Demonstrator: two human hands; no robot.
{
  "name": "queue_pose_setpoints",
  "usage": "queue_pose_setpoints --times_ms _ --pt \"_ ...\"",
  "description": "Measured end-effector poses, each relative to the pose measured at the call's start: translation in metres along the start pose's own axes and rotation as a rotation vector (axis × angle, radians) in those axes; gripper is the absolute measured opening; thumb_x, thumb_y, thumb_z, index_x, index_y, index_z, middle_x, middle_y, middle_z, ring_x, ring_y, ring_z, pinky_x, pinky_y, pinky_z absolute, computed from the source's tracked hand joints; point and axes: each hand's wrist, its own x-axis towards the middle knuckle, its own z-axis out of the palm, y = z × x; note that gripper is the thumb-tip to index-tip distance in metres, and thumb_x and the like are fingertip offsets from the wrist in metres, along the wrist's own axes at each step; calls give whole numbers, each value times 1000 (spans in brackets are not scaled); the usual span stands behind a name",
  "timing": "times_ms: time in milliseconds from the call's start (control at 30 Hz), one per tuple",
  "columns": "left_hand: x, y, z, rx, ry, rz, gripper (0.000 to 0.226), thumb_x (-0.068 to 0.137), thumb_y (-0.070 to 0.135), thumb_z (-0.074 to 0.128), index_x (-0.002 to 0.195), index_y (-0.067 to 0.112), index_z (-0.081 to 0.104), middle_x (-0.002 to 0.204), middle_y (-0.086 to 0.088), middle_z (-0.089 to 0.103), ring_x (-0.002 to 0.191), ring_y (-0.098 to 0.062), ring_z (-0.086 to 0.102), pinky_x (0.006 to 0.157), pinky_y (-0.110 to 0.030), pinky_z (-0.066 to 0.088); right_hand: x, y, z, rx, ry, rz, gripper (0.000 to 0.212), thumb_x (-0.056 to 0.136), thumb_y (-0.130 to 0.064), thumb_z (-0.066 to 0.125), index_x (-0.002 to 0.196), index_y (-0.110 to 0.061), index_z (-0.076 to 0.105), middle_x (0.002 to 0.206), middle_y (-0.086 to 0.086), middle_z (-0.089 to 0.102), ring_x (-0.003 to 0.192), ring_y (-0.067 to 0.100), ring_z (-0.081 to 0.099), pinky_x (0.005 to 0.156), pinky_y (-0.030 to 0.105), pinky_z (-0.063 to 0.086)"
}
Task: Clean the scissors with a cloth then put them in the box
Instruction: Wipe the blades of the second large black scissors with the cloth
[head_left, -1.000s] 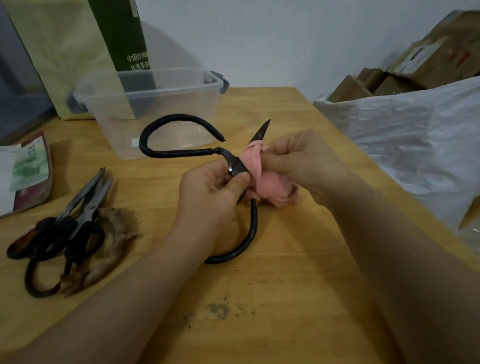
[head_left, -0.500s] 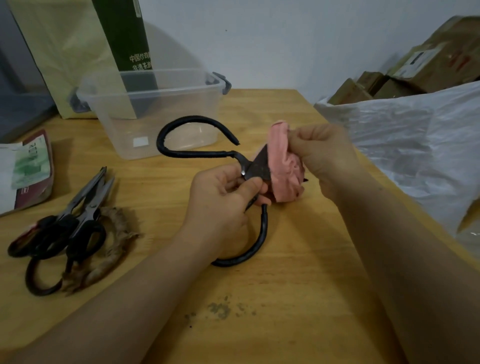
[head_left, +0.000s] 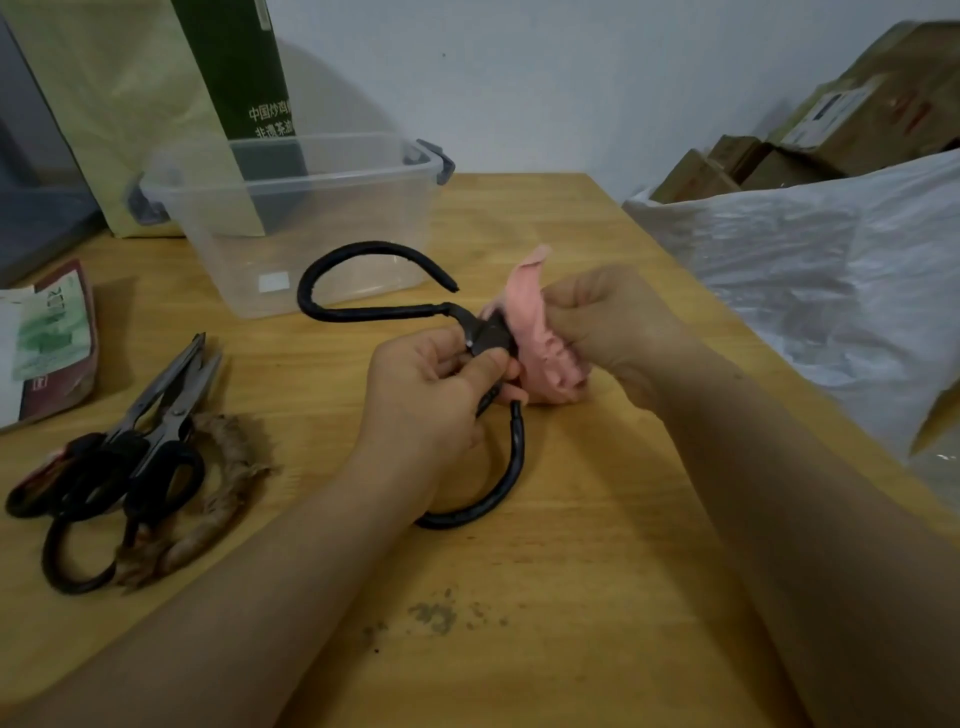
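Large black scissors (head_left: 363, 312) with wide looped handles are held above the middle of the wooden table (head_left: 571, 545). My left hand (head_left: 431, 395) pinches them at the pivot, thumb on the blade base. My right hand (head_left: 608, 327) grips a pink cloth (head_left: 535, 332) wrapped around the blades, which are hidden inside it. A clear plastic box (head_left: 291, 218) with grey clips stands open behind the scissors, with nothing visible inside.
Other scissors (head_left: 130, 457) lie in a pile at the left on a frayed brown cord (head_left: 218, 499). A paper bag (head_left: 156, 104) stands behind the box. A packet (head_left: 47, 338) lies at far left. White plastic sheeting (head_left: 831, 291) borders the table's right edge.
The blade tip showed a second ago. My right hand has slid the cloth along the blades, which it now covers.
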Motion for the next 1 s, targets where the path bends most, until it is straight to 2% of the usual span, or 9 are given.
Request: queue_pose_setpoints --times_ms 67,200,367,500,567,700,867,933,1000 --pt "1 0 -2 -2 11 0 17 89 -1 57 77 9 63 68 -8 67 58 -15 65 34 -13 30 1 0 3 -55 -35 -12 28 91 -4 55 65 -2 66 48 5 58 34 6 48 36 14 36" --pt "-2 -2 2 -6 -27 -15 15 89 -1 57 78 7 63 68 -8 68 59 -15 65 35 -12 31 10 2 -5 91 170 -50 31 93 -16 58 83 12 65 60 11 59 47 14 49 41 17 38" --pt "0 0 -1 4 2 -1 14 89 0 58 80 9 65 69 -8 68 54 -8 64 35 -12 34 3 3 3 -46 -24 -52 26 90 -13 61 76 7 66 54 7 60 41 10 50 44 19 39" --pt "-1 1 -1 -54 -46 18 13 88 -6 55 83 2 63 72 -15 66 53 -11 63 37 -9 36 6 4 4 78 80 -75 35 93 -13 57 62 2 62 44 2 55 36 7 46 37 15 35" --pt "-1 -1 0 -40 -63 17 11 88 -5 56 87 1 64 73 -16 67 58 -15 64 36 -10 35 8 4 2 127 140 -57 36 95 -14 55 65 5 61 50 7 56 41 10 49 39 17 38" --pt "0 -2 2 1 -71 15 10 88 -4 57 89 2 65 75 -16 68 63 -22 65 35 -12 34 11 4 0 192 201 -8 37 97 -19 52 63 -8 61 52 1 60 43 7 55 42 16 43" --pt "-3 -1 2 35 -85 11 9 88 -2 59 83 3 65 73 -11 68 63 -20 65 34 -13 31 21 7 -23 324 413 98 31 97 -25 52 77 -4 61 81 9 67 75 21 66 63 32 56" --pt "-1 1 0 18 -38 15 8 88 -2 58 86 1 65 74 -13 67 60 -17 64 35 -12 33 22 10 -34 185 460 68 26 94 -25 58 87 0 61 89 15 67 84 27 67 73 45 58" --pt "1 2 -3 8 28 11 9 89 -1 58 86 3 65 78 -14 68 60 -16 64 35 -12 33 22 12 -43 -61 476 8 24 85 -26 69 99 -9 60 86 6 61 83 22 64 74 46 57"
